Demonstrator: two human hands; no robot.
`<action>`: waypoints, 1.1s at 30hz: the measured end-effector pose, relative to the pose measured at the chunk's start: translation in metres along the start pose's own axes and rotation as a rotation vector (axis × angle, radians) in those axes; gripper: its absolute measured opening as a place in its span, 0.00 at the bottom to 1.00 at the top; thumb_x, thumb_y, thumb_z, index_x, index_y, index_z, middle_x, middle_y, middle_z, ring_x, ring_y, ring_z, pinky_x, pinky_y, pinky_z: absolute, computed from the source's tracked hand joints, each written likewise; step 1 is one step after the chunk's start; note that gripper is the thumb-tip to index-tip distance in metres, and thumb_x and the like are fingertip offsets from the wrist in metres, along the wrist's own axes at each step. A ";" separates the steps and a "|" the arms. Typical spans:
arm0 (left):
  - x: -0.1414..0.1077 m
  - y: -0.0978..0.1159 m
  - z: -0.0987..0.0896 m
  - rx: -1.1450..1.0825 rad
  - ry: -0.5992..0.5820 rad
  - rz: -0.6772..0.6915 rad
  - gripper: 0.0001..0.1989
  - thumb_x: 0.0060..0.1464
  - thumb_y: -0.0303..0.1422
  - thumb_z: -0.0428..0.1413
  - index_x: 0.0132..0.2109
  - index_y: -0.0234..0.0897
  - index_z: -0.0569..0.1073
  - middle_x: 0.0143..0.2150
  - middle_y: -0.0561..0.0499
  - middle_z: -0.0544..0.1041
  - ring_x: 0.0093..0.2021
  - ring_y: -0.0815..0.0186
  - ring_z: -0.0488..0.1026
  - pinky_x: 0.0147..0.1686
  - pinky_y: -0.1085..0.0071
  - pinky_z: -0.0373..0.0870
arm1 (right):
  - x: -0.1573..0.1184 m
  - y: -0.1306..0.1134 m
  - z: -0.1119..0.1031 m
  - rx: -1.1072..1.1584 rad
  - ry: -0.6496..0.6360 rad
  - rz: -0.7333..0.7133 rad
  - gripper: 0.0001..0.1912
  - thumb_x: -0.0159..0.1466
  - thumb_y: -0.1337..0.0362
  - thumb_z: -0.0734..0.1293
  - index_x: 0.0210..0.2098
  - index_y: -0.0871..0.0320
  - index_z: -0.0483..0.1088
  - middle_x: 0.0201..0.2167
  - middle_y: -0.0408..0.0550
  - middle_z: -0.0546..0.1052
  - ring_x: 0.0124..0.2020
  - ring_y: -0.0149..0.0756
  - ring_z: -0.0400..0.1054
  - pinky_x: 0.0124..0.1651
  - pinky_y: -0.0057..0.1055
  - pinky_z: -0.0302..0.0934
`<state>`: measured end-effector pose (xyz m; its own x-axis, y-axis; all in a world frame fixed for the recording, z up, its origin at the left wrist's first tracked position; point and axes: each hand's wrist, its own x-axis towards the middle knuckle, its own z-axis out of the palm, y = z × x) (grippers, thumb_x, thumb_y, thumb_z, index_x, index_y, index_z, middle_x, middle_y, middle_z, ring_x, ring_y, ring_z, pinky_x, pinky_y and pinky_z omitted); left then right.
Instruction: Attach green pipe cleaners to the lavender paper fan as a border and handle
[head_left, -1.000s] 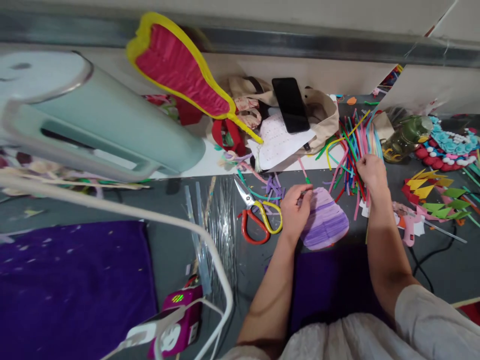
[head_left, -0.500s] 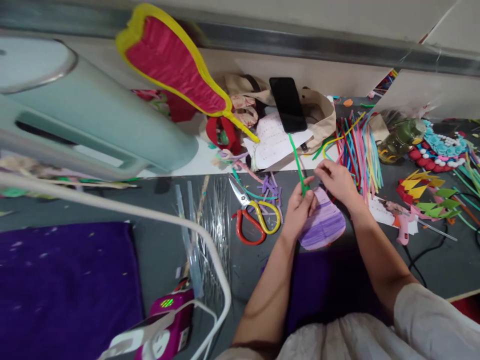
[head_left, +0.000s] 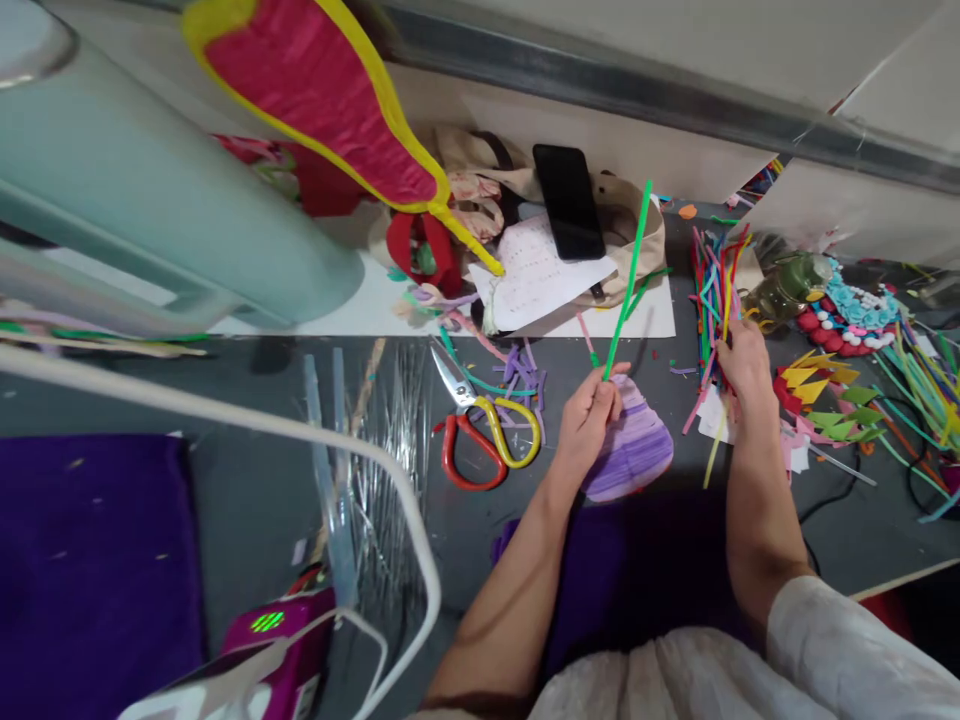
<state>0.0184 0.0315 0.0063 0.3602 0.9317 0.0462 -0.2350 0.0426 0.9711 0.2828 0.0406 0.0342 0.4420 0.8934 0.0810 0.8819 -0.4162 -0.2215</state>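
On a gray counter (head_left: 262, 400), a person's right hand (head_left: 748, 362) reaches into a bundle of colored strips (head_left: 705, 295), fingers curled, the exact grip hidden. Scissors (head_left: 463, 396) lie left of a striped purple piece (head_left: 637, 450), partly beneath the left hand (head_left: 587, 418), which pinches a raised green strip (head_left: 630, 280). The step appears to be sorting through the bundle; separating a single strip calls for a fine pinch.

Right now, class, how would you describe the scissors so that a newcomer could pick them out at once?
On the dark grey table, look between the shiny silvery strips and the left hand. The scissors lie there, beside small purple scraps. One handle loop is red, the other yellow, unlike the silvery strips.
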 end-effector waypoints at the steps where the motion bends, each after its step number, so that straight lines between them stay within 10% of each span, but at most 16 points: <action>1: 0.000 0.000 0.000 -0.006 0.000 -0.007 0.23 0.63 0.46 0.49 0.55 0.35 0.72 0.23 0.56 0.64 0.21 0.72 0.58 0.23 0.73 0.54 | 0.000 0.004 -0.001 0.018 0.019 0.014 0.16 0.60 0.69 0.61 0.46 0.61 0.72 0.45 0.60 0.72 0.48 0.48 0.66 0.51 0.41 0.61; 18: 0.005 0.002 -0.005 -0.094 0.083 -0.095 0.22 0.60 0.45 0.54 0.56 0.36 0.70 0.21 0.58 0.62 0.21 0.73 0.55 0.21 0.75 0.52 | -0.008 -0.002 -0.015 0.005 0.417 0.141 0.23 0.58 0.68 0.60 0.54 0.59 0.63 0.50 0.59 0.66 0.52 0.48 0.62 0.53 0.43 0.59; 24: 0.005 0.000 -0.006 -0.097 0.066 -0.090 0.22 0.60 0.45 0.55 0.55 0.37 0.71 0.21 0.58 0.63 0.20 0.73 0.56 0.20 0.75 0.52 | -0.020 -0.029 -0.011 0.068 0.092 -0.246 0.15 0.67 0.63 0.57 0.44 0.56 0.74 0.45 0.54 0.69 0.50 0.42 0.64 0.52 0.36 0.60; 33: 0.010 -0.002 -0.011 -0.139 0.091 -0.076 0.19 0.56 0.43 0.58 0.50 0.36 0.74 0.21 0.56 0.67 0.18 0.75 0.56 0.16 0.77 0.50 | -0.017 -0.035 0.006 -0.161 -0.035 0.080 0.14 0.65 0.62 0.62 0.47 0.62 0.71 0.47 0.63 0.71 0.49 0.51 0.66 0.46 0.42 0.64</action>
<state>0.0123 0.0446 0.0023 0.3002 0.9524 -0.0535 -0.3349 0.1578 0.9289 0.2431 0.0412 0.0350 0.5080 0.8607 0.0346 0.8605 -0.5051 -0.0668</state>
